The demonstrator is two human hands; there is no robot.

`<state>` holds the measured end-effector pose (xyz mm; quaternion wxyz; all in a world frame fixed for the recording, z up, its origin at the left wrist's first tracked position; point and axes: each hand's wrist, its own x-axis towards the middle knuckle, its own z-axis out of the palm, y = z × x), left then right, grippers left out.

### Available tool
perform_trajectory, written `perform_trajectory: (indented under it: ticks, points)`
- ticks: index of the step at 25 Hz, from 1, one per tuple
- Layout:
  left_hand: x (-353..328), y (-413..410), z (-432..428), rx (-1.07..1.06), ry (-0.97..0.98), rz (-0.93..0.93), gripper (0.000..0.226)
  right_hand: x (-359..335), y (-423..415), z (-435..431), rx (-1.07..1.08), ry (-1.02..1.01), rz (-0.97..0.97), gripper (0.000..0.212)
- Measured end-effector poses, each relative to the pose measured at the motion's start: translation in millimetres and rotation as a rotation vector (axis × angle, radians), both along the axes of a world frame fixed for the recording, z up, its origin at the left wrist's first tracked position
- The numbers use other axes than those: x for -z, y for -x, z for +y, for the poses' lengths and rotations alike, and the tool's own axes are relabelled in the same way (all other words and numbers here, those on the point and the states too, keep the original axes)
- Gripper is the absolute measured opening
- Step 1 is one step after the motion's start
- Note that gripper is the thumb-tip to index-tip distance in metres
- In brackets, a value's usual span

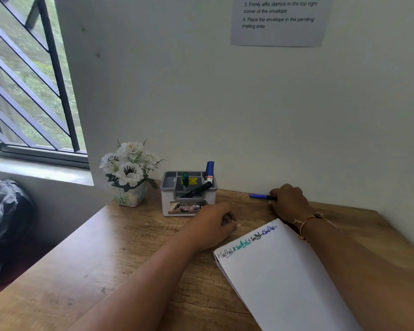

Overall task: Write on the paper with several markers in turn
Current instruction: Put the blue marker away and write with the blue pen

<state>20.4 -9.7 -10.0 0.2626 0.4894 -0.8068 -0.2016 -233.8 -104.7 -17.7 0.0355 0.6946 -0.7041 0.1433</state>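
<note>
A white paper pad lies tilted on the wooden desk, with a line of words in black, green, black and blue along its top edge. My right hand rests beyond the pad near the wall, closed on a blue marker that points left. My left hand lies on the desk just in front of the organizer, fingers curled, with nothing visibly in it. A grey and white organizer holds a green marker, a black marker lying slantwise and a blue-capped marker.
A pot of white artificial flowers stands left of the organizer. A printed notice hangs on the wall. A barred window is at the left, and a dark bag lies below it beside the desk.
</note>
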Motion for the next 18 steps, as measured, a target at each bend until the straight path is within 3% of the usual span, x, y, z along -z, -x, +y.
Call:
perform_trajectory:
  ticks: [7, 13, 18]
  points:
    - [-2.3, 1.2, 2.3, -0.013, 0.021, 0.027, 0.023, -15.3, -7.7, 18.3, -0.107, 0.077, 0.043, 0.016]
    - [-13.6, 7.1, 9.2, -0.088, 0.016, 0.348, 0.041, -58.0, -30.0, 91.3, -0.327, 0.115, -0.343, 0.003]
    - [-22.0, 10.6, 15.2, -0.005, -0.050, 0.527, 0.018, -57.8, -32.2, 135.2, -0.344, -0.021, -0.684, 0.007]
